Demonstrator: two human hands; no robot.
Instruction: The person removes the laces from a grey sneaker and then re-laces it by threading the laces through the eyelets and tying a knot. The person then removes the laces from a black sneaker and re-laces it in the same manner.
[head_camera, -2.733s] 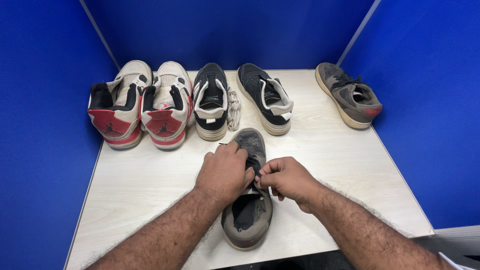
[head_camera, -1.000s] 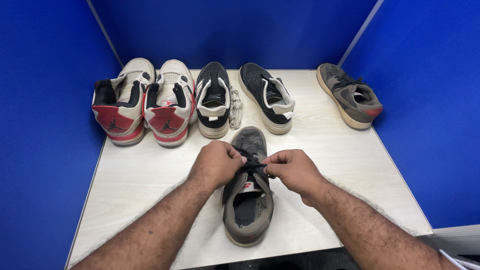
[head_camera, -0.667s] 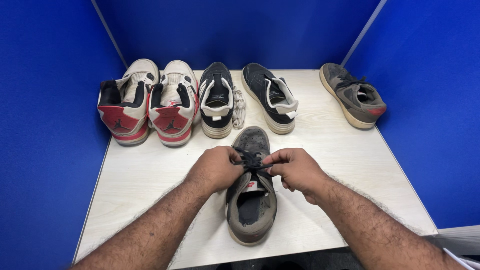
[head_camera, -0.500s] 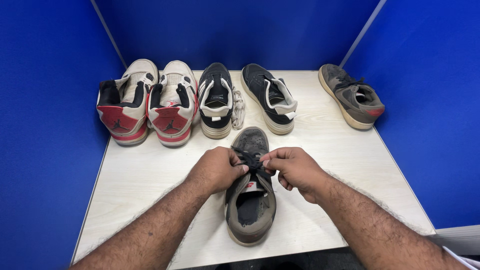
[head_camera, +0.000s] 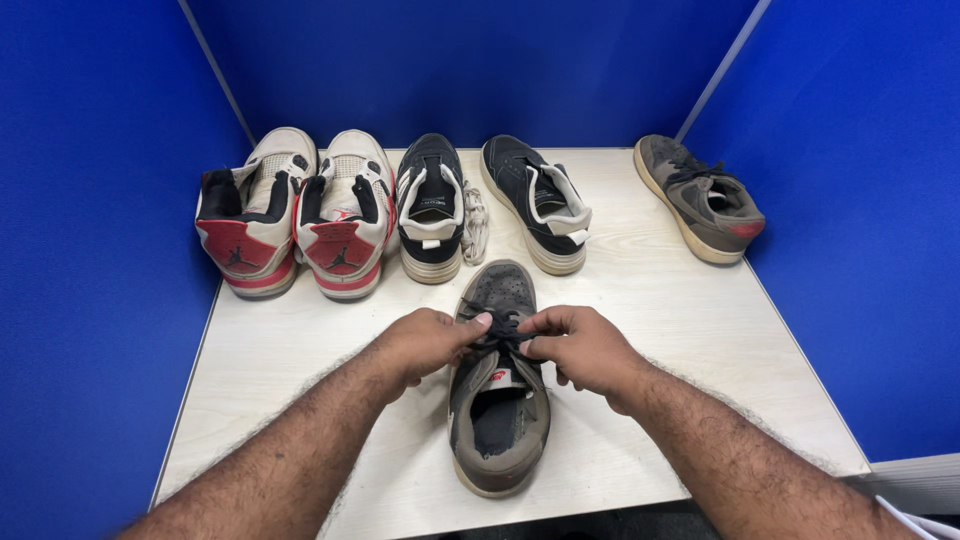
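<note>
A grey low-top sneaker (head_camera: 497, 420) with black laces lies in the middle of the light wooden table (head_camera: 300, 350), heel toward me. My left hand (head_camera: 425, 343) pinches the black laces (head_camera: 500, 330) from the left side of the shoe. From the right, my right hand (head_camera: 580, 347) grips the same laces. Both hands meet over the tongue, fingers closed on the lace ends. The toe of the shoe shows beyond my knuckles.
Along the back stand a pair of white and red high-top sneakers (head_camera: 295, 215), a pair of black and white sneakers (head_camera: 480, 205) with loose white laces (head_camera: 474, 220) between them, and a matching grey sneaker (head_camera: 700, 195) at right. Blue partition walls enclose the table.
My hands have shifted slightly along the laces on the grey sneaker, staying closed on them. The view has tilted a little; the other shoes have not moved.
</note>
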